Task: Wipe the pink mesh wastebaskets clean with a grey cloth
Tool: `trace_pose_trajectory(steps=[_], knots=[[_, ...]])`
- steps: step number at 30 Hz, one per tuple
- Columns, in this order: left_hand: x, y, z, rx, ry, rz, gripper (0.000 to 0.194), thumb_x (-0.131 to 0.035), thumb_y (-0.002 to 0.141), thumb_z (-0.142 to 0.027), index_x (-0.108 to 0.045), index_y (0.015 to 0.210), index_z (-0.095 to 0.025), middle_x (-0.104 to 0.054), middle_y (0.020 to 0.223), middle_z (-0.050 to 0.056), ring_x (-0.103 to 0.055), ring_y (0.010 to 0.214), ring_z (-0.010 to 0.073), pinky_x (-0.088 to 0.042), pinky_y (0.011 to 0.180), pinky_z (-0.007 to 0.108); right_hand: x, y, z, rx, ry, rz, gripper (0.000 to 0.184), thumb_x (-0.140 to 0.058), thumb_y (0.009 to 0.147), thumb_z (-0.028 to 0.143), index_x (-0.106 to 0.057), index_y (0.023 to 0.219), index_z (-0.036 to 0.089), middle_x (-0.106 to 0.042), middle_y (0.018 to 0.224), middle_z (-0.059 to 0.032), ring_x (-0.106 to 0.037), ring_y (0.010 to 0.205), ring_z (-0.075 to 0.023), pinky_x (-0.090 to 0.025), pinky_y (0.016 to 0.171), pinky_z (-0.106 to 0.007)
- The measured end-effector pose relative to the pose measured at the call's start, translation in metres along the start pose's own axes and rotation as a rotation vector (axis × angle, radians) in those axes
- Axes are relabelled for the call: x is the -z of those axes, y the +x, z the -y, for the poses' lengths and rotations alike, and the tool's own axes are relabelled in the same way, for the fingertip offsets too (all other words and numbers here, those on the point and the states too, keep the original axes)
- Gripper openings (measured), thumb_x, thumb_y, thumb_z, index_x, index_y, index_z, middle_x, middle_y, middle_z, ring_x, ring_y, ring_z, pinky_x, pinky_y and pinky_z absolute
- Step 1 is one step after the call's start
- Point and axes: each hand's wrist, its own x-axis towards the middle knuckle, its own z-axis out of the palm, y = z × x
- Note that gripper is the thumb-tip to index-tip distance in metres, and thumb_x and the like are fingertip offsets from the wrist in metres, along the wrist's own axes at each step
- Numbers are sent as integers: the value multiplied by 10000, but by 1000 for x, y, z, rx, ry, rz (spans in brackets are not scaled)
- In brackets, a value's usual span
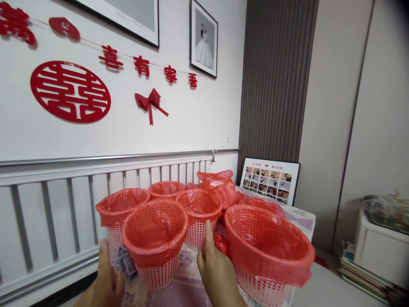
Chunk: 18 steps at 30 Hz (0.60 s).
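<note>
Several white perforated plastic baskets, each lined with a red plastic bag folded over its rim, stand upright on the cloth-covered table. The nearest one, the front basket (158, 273), is between my hands. My left hand (104, 277) is at its lower left, index finger stretched upward and nothing visible in it. To its right, my right hand (219, 273) points its index finger up in front of the middle basket (194, 232); it also appears to hold nothing. The large basket (265, 285) stands to the right of that hand. A bundle of red plastic (220, 242) lies just behind my right hand.
Behind are a left basket (116, 234), a rear basket (166, 183) and heaped red plastic bags (225, 189). A patterned cloth (187, 260) covers the table. A white radiator (67, 213) runs along the wall. A framed photo board (268, 179) leans behind the table; a white cabinet (380, 251) stands right.
</note>
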Motion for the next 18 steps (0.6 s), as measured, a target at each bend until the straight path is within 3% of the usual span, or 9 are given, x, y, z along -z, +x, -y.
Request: trace_pose_trajectory(steps=[3, 7, 12, 18], knots=[[-6, 5, 9, 0, 53, 62, 795, -366, 854, -410, -131, 1555, -117, -657, 585, 35, -658, 545, 322, -349, 574, 351, -19, -11, -10, -2, -89, 51, 848, -356, 845, 32, 93, 1563, 77, -705, 570, -44, -643, 406, -236, -513, 385, -279], [-11, 9, 21, -25, 67, 129, 813, -359, 851, -370, -76, 1552, -71, -690, 608, 70, -673, 568, 340, -369, 588, 365, -33, -17, -14, -4, -142, 125, 931, -379, 826, -3, 215, 1535, 111, -720, 598, -32, -658, 420, -227, -498, 375, -246], [-6, 14, 19, -84, 92, 85, 847, -356, 813, -385, -112, 1534, -14, -720, 691, 114, -665, 570, 340, -384, 606, 388, -27, -8, -15, -26, -103, 135, 875, -403, 849, 34, 93, 1567, 95, -704, 563, -38, -659, 423, -234, -502, 388, -254], [-7, 10, 17, 3, 21, 95, 843, -378, 844, -411, -63, 1560, -96, -648, 569, 30, -663, 559, 340, -372, 598, 379, -20, -5, -15, 3, -65, 115, 918, -379, 826, 6, 195, 1538, 83, -700, 567, -31, -653, 422, -229, -499, 394, -259]])
